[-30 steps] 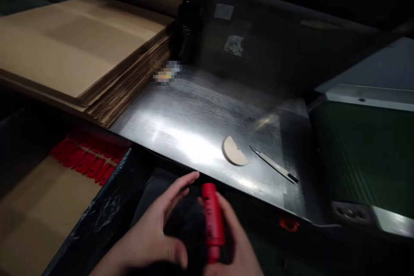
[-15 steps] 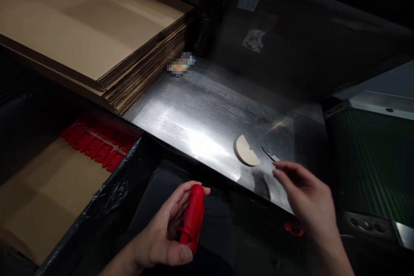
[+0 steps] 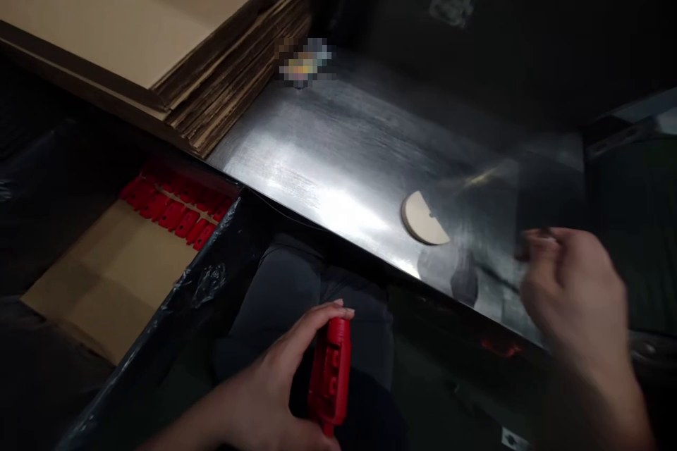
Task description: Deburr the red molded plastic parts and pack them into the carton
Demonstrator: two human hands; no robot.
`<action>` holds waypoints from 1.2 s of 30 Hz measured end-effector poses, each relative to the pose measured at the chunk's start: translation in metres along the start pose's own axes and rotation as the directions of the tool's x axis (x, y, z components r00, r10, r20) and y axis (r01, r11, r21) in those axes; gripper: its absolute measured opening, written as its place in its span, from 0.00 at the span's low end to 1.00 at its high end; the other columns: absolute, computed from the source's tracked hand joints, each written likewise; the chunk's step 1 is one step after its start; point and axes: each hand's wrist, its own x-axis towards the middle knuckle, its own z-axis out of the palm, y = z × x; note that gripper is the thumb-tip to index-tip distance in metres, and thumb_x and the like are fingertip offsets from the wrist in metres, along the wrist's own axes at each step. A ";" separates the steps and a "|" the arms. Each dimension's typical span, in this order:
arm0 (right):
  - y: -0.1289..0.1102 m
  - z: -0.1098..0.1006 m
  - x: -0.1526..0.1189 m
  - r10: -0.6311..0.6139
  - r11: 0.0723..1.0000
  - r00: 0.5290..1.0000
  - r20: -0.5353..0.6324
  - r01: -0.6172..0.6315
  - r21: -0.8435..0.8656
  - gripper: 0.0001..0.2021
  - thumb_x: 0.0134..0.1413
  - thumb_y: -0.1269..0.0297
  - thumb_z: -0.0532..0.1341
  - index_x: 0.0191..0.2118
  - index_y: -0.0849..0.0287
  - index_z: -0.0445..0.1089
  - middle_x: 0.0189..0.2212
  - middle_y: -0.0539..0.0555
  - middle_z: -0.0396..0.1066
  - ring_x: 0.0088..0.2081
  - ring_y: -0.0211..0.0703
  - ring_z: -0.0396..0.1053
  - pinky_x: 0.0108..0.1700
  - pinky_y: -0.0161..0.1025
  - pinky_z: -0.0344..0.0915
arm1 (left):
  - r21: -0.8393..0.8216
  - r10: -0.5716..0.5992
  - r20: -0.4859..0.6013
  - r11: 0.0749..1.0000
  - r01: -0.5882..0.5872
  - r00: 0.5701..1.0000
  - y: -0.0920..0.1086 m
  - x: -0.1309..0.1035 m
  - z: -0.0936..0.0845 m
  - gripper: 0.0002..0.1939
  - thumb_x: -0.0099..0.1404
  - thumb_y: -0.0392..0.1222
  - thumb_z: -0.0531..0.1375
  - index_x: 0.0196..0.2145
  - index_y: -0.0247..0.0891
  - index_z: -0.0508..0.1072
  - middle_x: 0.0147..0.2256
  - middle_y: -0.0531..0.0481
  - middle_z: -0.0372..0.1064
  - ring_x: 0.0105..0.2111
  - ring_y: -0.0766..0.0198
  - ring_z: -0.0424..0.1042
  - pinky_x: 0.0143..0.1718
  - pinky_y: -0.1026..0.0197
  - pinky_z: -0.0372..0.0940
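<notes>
My left hand is closed around a red plastic casing, fingers at its top end and thumb near its lower end. The casing's hollow, ribbed side now shows. Over the right end of the metal tabletop, my right hand is closed and smeared by motion. A small dark, thin tool, like a slim knife, shows blurred at its fingers. Left of that hand, a pale half-round piece with a small notch in its straight edge lies on the metal.
A tall stack of cardboard sheets stands at the upper left. Below it, rows of red plastic parts lie on a cardboard sheet, beside black plastic sheeting. A blurred red thing shows under the table's front edge.
My right hand has moved right, away from the half-round piece, and the slim tool is gone from beside that piece. My left hand has turned the red casing. The view has shifted.
</notes>
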 end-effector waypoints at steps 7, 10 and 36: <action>-0.056 -0.016 -0.098 -0.302 0.879 0.620 0.724 -0.113 0.463 0.20 0.73 0.42 0.54 0.40 0.50 0.74 0.34 0.52 0.77 0.36 0.46 0.77 0.38 0.37 0.73 | -0.023 0.041 0.029 0.999 -0.040 0.999 -0.001 -0.008 0.009 0.63 0.50 0.44 0.82 0.76 0.53 0.53 0.75 0.40 0.53 0.74 0.34 0.53 0.75 0.35 0.50; -0.078 -0.014 -0.110 -0.389 0.859 0.468 0.794 -0.126 0.495 0.19 0.77 0.49 0.52 0.36 0.49 0.71 0.33 0.48 0.76 0.37 0.41 0.77 0.42 0.33 0.72 | 0.004 0.051 0.052 0.999 -0.051 0.997 0.001 -0.005 0.008 0.62 0.54 0.45 0.80 0.77 0.53 0.51 0.76 0.40 0.49 0.75 0.34 0.49 0.75 0.34 0.49; -0.106 -0.016 -0.118 -0.583 0.811 0.468 0.664 0.296 0.504 0.14 0.79 0.66 0.48 0.39 0.52 0.65 0.33 0.47 0.74 0.28 0.37 0.73 0.28 0.33 0.65 | 0.217 0.183 0.061 0.957 -0.192 0.981 0.008 -0.012 0.010 0.67 0.59 0.51 0.78 0.78 0.62 0.34 0.79 0.45 0.39 0.76 0.34 0.45 0.73 0.35 0.57</action>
